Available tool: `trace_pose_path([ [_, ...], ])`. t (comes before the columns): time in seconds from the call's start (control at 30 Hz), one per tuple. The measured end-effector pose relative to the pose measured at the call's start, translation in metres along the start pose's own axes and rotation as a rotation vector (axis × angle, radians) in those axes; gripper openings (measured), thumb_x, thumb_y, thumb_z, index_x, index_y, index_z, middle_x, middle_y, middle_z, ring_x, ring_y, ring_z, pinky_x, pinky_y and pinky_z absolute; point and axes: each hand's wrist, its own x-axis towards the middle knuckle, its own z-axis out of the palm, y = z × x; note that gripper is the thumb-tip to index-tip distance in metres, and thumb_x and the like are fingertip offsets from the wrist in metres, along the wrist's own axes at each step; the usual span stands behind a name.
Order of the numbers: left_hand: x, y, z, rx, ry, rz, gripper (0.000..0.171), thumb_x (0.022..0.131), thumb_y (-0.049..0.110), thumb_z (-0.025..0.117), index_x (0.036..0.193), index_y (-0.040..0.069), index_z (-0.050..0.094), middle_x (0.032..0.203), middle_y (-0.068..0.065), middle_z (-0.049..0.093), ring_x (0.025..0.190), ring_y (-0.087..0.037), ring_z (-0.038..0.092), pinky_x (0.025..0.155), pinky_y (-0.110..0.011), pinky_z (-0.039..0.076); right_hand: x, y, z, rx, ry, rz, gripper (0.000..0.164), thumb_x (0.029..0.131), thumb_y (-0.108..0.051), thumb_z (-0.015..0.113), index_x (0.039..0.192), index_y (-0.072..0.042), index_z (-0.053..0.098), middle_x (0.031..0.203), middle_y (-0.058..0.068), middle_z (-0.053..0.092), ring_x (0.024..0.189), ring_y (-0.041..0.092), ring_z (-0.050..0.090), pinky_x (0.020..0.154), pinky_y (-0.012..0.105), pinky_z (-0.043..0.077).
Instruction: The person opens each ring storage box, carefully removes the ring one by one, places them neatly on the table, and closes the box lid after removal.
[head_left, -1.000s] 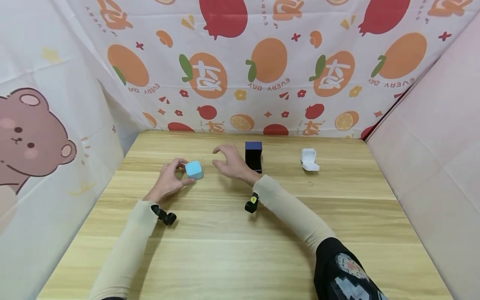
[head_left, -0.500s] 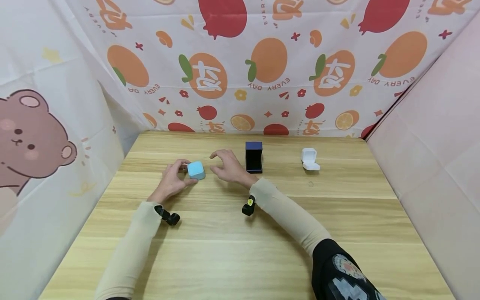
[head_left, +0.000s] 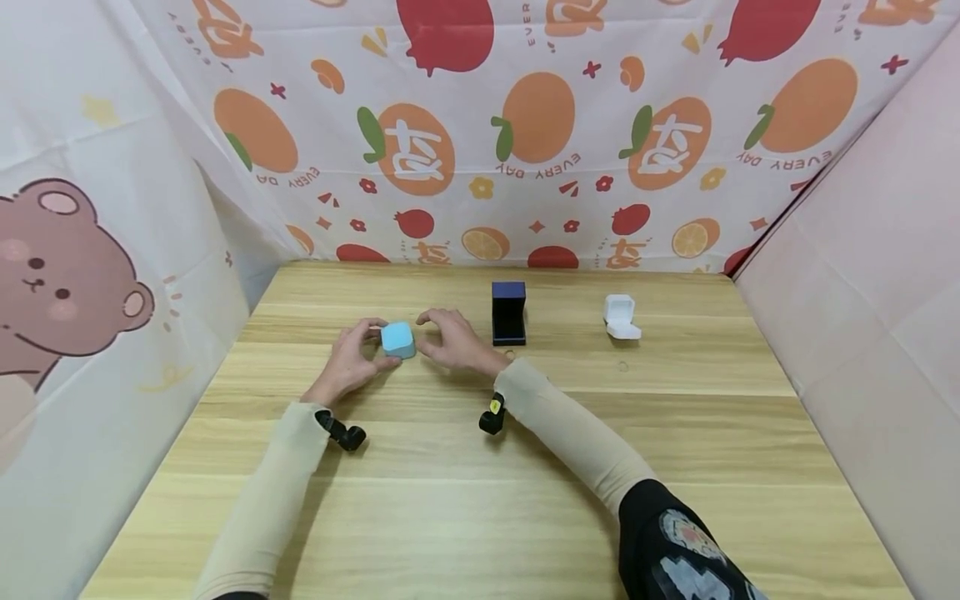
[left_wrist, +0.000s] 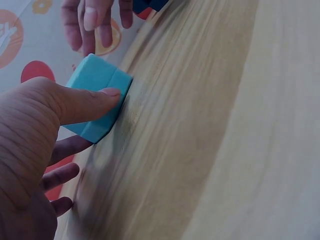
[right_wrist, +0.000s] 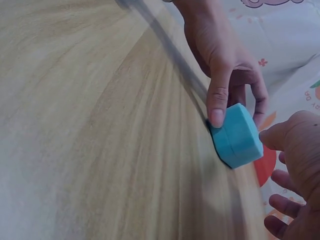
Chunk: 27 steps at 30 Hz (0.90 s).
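Observation:
A small turquoise ring box (head_left: 397, 340) with rounded corners sits closed on the wooden table, left of the middle. My left hand (head_left: 348, 363) pinches it from the left, thumb (left_wrist: 90, 105) on its near side and index finger on the far side. The remaining fingers hang free in the left wrist view. From the right my right hand (head_left: 455, 343) reaches toward the same box (right_wrist: 237, 137), fingers loosely bent and apart. Its thumb tip (right_wrist: 270, 137) is right at the box's side, overlapping its edge in the right wrist view.
Just right of my right hand stands an opened dark blue box (head_left: 508, 315). Farther right is an opened white ring box (head_left: 621, 317). A thin ring (head_left: 623, 366) lies in front of the white one, another ring (head_left: 510, 354) by the blue one. Printed cloth (head_left: 480, 150) hangs behind.
My left hand and the turquoise ring box have shifted slightly right. My right hand has come left and nearer, closing the gap to the box and uncovering the ring by the blue box.

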Motion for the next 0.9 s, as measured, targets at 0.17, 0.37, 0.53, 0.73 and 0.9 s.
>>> trace_pose_path([
  [0.17, 0.002, 0.002, 0.004, 0.001, -0.002, 0.016, 0.067, 0.083, 0.018, 0.085, 0.139, 0.006, 0.049, 0.14, -0.028, 0.06, 0.126, -0.044, 0.042, 0.113, -0.064, 0.019, 0.0, 0.003, 0.003, -0.03, -0.008, -0.003, 0.045, 0.098, -0.028, 0.067, 0.138, -0.009, 0.057, 0.143, 0.005, 0.061, 0.135, 0.026, 0.051, 0.116, 0.046, 0.038],
  [0.37, 0.004, 0.003, 0.008, 0.0, 0.0, 0.026, 0.068, 0.082, 0.018, 0.086, 0.139, 0.007, 0.049, 0.14, -0.027, 0.061, 0.123, -0.042, 0.042, 0.113, -0.064, 0.016, 0.001, 0.007, 0.005, -0.023, -0.021, 0.009, 0.047, 0.098, -0.029, 0.068, 0.14, -0.011, 0.055, 0.146, 0.003, 0.059, 0.136, 0.027, 0.049, 0.116, 0.047, 0.037],
  [0.53, 0.003, 0.004, 0.01, 0.007, 0.001, 0.034, 0.068, 0.082, 0.019, 0.086, 0.139, 0.008, 0.05, 0.139, -0.025, 0.062, 0.124, -0.041, 0.043, 0.111, -0.065, 0.015, 0.001, 0.008, 0.008, 0.001, -0.026, 0.009, 0.048, 0.098, -0.029, 0.068, 0.141, -0.014, 0.054, 0.147, 0.002, 0.058, 0.138, 0.026, 0.048, 0.118, 0.047, 0.035],
  [0.73, 0.004, 0.006, 0.013, 0.001, -0.004, 0.035, 0.067, 0.084, 0.019, 0.084, 0.14, 0.009, 0.049, 0.143, -0.023, 0.06, 0.124, -0.041, 0.042, 0.106, -0.063, 0.017, 0.002, 0.011, 0.008, 0.018, -0.028, 0.006, 0.047, 0.098, -0.03, 0.068, 0.141, -0.018, 0.054, 0.147, -0.001, 0.057, 0.136, 0.024, 0.047, 0.117, 0.047, 0.036],
  [0.9, 0.006, 0.005, 0.015, -0.004, 0.002, 0.034, 0.067, 0.085, 0.019, 0.084, 0.141, 0.009, 0.048, 0.144, -0.022, 0.059, 0.125, -0.041, 0.042, 0.104, -0.059, 0.016, 0.006, 0.013, 0.009, -0.009, -0.024, -0.04, 0.045, 0.097, -0.029, 0.07, 0.138, -0.017, 0.057, 0.145, -0.001, 0.06, 0.135, 0.022, 0.051, 0.117, 0.042, 0.036],
])
